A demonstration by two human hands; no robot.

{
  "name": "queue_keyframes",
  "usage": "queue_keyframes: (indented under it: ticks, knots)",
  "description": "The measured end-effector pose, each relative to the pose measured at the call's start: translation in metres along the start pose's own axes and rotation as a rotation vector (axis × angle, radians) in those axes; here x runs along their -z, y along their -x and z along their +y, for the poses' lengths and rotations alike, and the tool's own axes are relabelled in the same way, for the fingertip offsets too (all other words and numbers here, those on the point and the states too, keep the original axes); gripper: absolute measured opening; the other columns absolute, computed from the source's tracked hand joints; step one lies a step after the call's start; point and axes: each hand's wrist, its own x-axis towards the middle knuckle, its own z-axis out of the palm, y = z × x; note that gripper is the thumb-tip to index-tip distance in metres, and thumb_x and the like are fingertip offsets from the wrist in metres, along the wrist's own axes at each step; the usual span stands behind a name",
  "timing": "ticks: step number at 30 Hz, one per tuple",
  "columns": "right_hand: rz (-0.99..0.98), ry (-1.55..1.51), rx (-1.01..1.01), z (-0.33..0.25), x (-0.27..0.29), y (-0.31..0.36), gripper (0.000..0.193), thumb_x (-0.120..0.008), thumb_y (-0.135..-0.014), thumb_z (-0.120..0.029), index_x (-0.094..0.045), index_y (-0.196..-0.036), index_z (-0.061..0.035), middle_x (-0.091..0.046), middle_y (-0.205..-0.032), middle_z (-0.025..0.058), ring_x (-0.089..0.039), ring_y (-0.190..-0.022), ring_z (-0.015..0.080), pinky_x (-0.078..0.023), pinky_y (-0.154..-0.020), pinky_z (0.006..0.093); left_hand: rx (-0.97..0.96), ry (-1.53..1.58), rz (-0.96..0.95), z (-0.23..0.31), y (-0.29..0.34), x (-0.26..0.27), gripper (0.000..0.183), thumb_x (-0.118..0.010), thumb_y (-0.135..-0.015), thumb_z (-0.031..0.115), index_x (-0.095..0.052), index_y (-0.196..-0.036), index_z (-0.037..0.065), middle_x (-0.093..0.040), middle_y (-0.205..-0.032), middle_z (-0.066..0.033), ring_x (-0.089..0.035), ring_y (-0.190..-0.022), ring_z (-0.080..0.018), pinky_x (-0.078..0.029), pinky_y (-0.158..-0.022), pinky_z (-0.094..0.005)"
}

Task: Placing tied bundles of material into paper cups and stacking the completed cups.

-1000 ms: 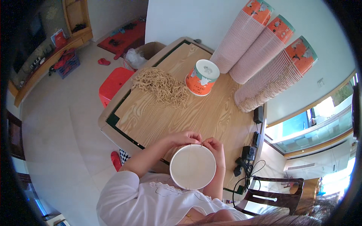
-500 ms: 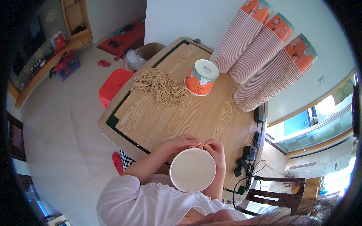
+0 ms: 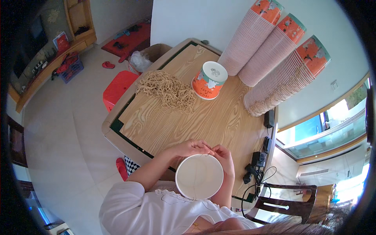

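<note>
A white-lined paper bucket (image 3: 199, 178) leans against my white shirt at the table's near edge, its open mouth facing up. At its far rim my left hand (image 3: 194, 148) and my right hand (image 3: 223, 157) meet, fingertips pinched close together on a thin tan cord. My fingers cover most of the cord there. A fine strand shows inside the bucket, and another lies on my shirt. Beyond my hands, a loose heap of tan cord (image 3: 166, 92) lies beside an upside-down orange and green paper bucket (image 3: 208, 80) on the wooden table (image 3: 176, 129).
Three tall stacks of nested buckets (image 3: 260, 47) lean at the back right, with cords draped along the nearest one. Black adapters and cables (image 3: 258, 160) lie along the right edge, near a dark chair (image 3: 288, 199). A red stool (image 3: 119, 90) and cardboard box (image 3: 156, 51) stand left of the table.
My fingers have shifted slightly at the rim, the left ones closing over the cord, which shows less now. The bucket has moved barely to the left.
</note>
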Motion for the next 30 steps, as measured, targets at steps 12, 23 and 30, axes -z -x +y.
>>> queue_keyframes:
  ticks: [12, 23, 30]
  knots:
    - [0.067, -0.008, -0.050, -0.005, -0.007, -0.001, 0.007, -0.060, -0.082, -0.006, -0.058, -0.078, -0.0017, -0.060, -0.069, 0.0016, -0.054, -0.062, 0.0070, -0.043, -0.053, 0.0209, 0.037, -0.368, -0.101, 0.006, -0.012, 0.010, 0.026, -0.053, -0.088, 0.027, -0.063, -0.092, 0.003, -0.060, -0.089, -0.0047, -0.055, -0.083, -0.0099, -0.044, -0.075, -0.0257]
    - [0.078, 0.002, -0.051, -0.002, -0.001, 0.003, 0.004, -0.059, -0.082, -0.004, -0.058, -0.078, -0.0019, -0.059, -0.069, 0.0008, -0.054, -0.062, 0.0070, -0.043, -0.054, 0.0206, 0.144, 0.018, -0.115, 0.003, -0.017, 0.017, 0.020, -0.062, -0.081, 0.014, -0.063, -0.095, 0.000, -0.064, -0.086, -0.0045, -0.058, -0.081, -0.0111, -0.046, -0.074, -0.0249]
    - [0.030, 0.009, 0.001, 0.002, 0.004, 0.004, 0.003, -0.060, -0.082, -0.004, -0.059, -0.079, -0.0017, -0.059, -0.070, 0.0004, -0.054, -0.064, 0.0065, -0.043, -0.055, 0.0202, 0.232, 0.391, 0.062, -0.004, -0.013, 0.011, 0.018, -0.064, -0.078, 0.006, -0.062, -0.095, -0.001, -0.064, -0.085, -0.0061, -0.061, -0.074, -0.0117, -0.050, -0.069, -0.0236]
